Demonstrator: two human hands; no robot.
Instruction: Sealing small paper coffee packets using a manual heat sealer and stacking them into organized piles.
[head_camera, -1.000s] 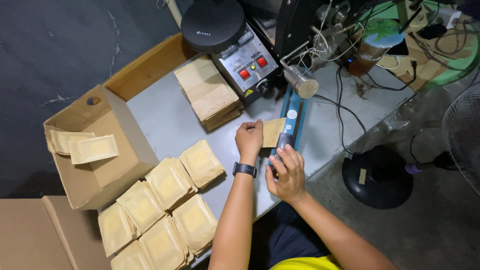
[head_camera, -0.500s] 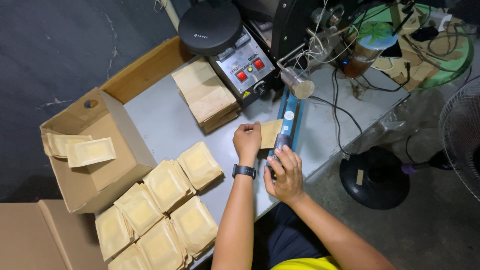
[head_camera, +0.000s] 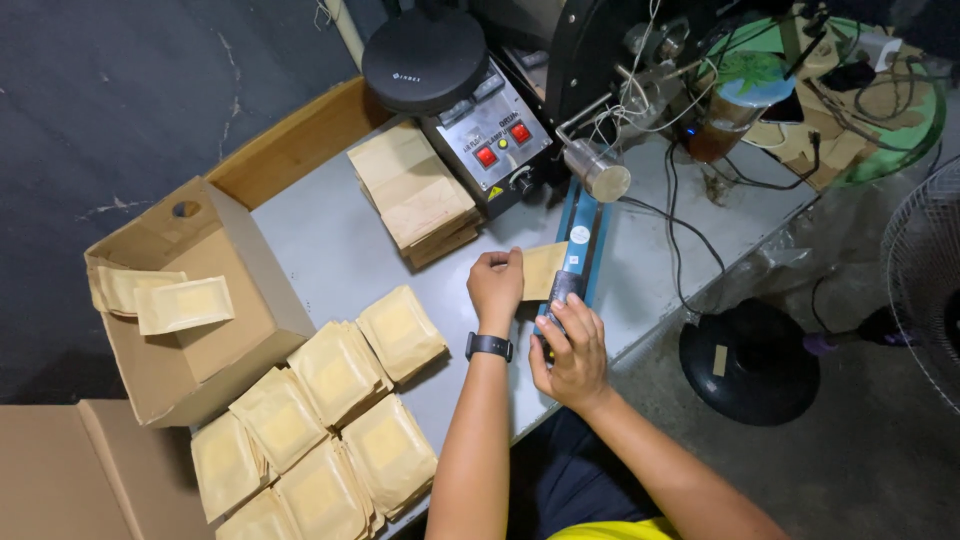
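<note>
My left hand (head_camera: 497, 286), with a black watch at the wrist, holds a small brown paper pouch (head_camera: 543, 270) by its left side, the pouch's other edge lying under the blue sealer bar (head_camera: 577, 240). My right hand (head_camera: 569, 347) presses down on the near end of that bar, fingers wrapped over its black handle. Both hands are near the table's front edge.
A stack of flat brown pouches (head_camera: 415, 192) lies beside a grey machine with red buttons (head_camera: 492, 140). Several filled pouches (head_camera: 330, 420) lie at the near left. An open cardboard box (head_camera: 185, 310) holds more pouches. Cables, a fan (head_camera: 925, 280) and a black round base (head_camera: 750, 360) stand to the right.
None of note: both hands stay on the pouch and sealer bar; only the view has shifted slightly.
</note>
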